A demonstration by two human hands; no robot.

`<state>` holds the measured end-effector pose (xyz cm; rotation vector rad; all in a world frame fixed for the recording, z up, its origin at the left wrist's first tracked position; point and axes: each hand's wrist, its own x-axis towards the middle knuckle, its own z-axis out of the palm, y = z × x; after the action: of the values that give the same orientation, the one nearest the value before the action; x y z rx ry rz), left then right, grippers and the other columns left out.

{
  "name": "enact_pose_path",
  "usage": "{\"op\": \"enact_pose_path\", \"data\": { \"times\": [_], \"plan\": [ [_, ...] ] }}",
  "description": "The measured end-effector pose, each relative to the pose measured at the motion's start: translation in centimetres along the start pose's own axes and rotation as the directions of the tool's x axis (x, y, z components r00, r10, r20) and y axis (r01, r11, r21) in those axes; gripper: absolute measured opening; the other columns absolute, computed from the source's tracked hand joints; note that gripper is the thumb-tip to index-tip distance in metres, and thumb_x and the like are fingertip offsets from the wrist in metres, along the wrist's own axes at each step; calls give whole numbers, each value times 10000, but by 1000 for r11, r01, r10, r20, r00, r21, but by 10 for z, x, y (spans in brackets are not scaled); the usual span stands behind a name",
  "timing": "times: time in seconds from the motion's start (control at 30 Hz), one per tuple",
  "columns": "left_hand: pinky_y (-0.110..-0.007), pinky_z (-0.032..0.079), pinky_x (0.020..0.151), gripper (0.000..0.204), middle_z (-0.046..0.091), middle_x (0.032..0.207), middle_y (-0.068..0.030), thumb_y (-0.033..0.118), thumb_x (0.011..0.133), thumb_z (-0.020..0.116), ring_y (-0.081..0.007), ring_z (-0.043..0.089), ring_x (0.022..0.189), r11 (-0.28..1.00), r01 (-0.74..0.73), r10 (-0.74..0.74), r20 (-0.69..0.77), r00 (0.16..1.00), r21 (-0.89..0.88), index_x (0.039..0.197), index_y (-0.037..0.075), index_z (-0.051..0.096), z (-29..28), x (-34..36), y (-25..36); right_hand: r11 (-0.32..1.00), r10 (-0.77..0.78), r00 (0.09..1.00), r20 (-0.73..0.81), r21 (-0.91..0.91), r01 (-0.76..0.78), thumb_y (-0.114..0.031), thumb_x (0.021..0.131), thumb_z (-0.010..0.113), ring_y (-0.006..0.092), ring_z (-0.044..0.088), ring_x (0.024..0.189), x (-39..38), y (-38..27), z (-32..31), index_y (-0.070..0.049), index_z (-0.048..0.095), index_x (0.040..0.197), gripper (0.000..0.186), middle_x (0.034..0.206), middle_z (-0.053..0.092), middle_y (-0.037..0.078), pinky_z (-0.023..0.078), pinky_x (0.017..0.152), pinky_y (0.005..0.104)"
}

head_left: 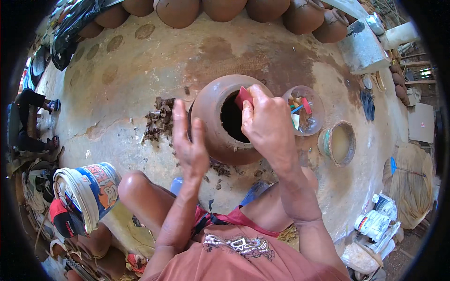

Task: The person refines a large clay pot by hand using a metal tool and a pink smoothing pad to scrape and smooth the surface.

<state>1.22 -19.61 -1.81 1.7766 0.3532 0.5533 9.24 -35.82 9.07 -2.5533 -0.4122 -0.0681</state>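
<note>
A round brown clay pot point(208, 110) stands on the floor in front of me, its wide dark mouth facing up. My right hand point(271, 124) is closed on a flat red piece point(243, 97), perhaps a scraper, held at the far right of the pot's rim. Fingers hide most of that piece. At the pot's left side my left hand point(190, 147) is held upright, fingers stretched and apart, with nothing in it. Whether it touches the pot's wall I cannot tell. Dark clay scraps point(159, 119) lie in a heap left of the pot.
Right of the pot sit a clear tub point(320, 112) of small tools and a bowl of cloudy water point(350, 145). A white bucket point(89, 187) stands at my left. Several clay pots point(225, 9) line the far edge. Another person's feet point(54, 107) show at the far left.
</note>
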Motion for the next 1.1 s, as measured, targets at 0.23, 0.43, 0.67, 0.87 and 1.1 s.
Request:
{"op": "enact_pose_path", "data": {
  "times": [0.23, 0.43, 0.67, 0.87, 1.1],
  "plan": [
    [-536, 144, 1316, 608, 386, 1706, -186, 409, 1137, 463, -447, 216, 1613, 981, -91, 73, 109, 991, 172, 1612, 30, 462, 23, -32, 17, 996, -77, 994, -83, 44, 81, -91, 916, 661, 438, 747, 812, -3, -6, 23, 18, 669, 1026, 155, 879, 737, 265, 602, 717, 535],
    [-537, 126, 1319, 583, 379, 1720, -147, 403, 1139, 453, -425, 189, 1626, 990, -62, 46, 123, 991, 127, 1599, 47, 493, 23, -27, 15, 975, -191, 981, -25, 107, 192, -45, 833, 661, 419, 745, 878, 0, 4, 25, 8, 710, 1030, 209, 933, 753, 226, 598, 791, 527],
    [-522, 149, 1318, 548, 430, 1697, -125, 352, 1126, 450, -395, 228, 1620, 993, -105, 95, 176, 980, 48, 1580, 55, 526, 20, -9, 8, 950, -263, 960, 97, 199, 240, -27, 836, 641, 421, 736, 876, 4, 8, 16, -31, 738, 1023, 210, 901, 742, 228, 586, 787, 517],
    [-510, 220, 1305, 537, 532, 1621, -139, 360, 1103, 468, -383, 311, 1593, 993, -121, 115, 275, 955, 4, 1526, 53, 590, 13, 22, 3, 928, -353, 919, 178, 192, 319, -9, 827, 624, 423, 722, 888, 5, 9, 15, -18, 714, 968, 168, 910, 733, 218, 565, 788, 519],
    [-513, 245, 1302, 530, 659, 1479, -180, 367, 1033, 529, -382, 463, 1512, 967, -218, 253, 449, 857, -128, 1398, 24, 701, 16, 70, -5, 911, -401, 888, 225, 205, 359, -22, 830, 620, 416, 724, 917, 6, 16, 15, -28, 710, 957, 156, 927, 742, 209, 565, 813, 521]
  ]
}}
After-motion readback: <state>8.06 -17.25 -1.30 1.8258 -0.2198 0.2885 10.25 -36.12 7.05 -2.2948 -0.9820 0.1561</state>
